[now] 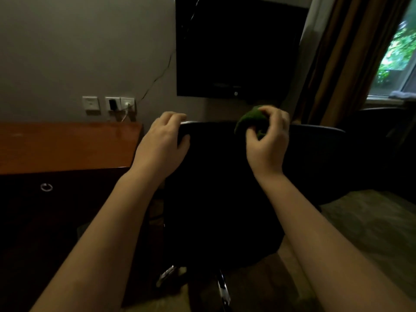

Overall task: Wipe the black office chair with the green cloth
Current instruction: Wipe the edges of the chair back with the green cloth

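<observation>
Gripping the chair (221, 176) with my left hand (162, 144), cloth (247, 120) balled in my right hand (271, 143), I may roll it by pushing.

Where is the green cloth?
In the head view, the green cloth is bunched in the right hand, right of centre at the top edge of the black office chair, below the dark screen.

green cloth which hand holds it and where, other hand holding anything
Right hand grips the green cloth, bunched, by its right end; left hand grips the chair by its top edge.
</observation>
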A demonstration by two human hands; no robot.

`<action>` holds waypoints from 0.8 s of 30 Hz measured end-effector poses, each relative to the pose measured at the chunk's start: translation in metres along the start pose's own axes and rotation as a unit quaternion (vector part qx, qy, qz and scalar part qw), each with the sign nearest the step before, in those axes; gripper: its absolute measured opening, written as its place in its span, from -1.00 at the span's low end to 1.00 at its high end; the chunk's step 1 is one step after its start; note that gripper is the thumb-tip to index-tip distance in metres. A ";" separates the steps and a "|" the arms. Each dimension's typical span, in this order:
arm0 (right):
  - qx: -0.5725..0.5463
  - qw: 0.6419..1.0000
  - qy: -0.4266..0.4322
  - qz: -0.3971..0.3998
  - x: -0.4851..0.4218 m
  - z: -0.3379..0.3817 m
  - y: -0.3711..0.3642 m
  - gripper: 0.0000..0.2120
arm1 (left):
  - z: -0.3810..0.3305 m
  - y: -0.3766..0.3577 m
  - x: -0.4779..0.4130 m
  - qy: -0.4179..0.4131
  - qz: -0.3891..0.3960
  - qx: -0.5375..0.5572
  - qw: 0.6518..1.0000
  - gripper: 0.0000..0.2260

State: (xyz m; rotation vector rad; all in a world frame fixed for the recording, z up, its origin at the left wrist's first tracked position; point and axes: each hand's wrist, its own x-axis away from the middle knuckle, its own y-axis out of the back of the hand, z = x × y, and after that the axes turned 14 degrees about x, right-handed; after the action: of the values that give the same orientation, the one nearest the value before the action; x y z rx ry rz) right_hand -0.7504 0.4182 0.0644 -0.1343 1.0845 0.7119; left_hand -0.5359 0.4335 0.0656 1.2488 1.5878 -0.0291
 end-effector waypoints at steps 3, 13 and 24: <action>0.019 0.991 0.090 0.097 0.000 0.031 -0.018 -0.54 | -0.004 -0.003 -0.010 0.048 -0.019 -0.006 0.999 -0.59; 0.221 0.921 0.238 0.212 0.018 0.042 -0.060 -0.51 | 0.001 -0.015 -0.012 0.078 -0.023 -0.092 0.992 -0.68; 0.168 0.975 0.052 0.139 -0.028 -0.068 0.025 -0.59 | -0.020 -0.034 -0.006 0.087 -0.045 -0.125 0.987 -0.64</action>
State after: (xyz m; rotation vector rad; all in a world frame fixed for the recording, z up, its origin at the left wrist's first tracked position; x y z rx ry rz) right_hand -0.8246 0.3953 0.0609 0.2779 1.3244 0.7662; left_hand -0.5747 0.4254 0.0600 1.0052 1.7376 0.2204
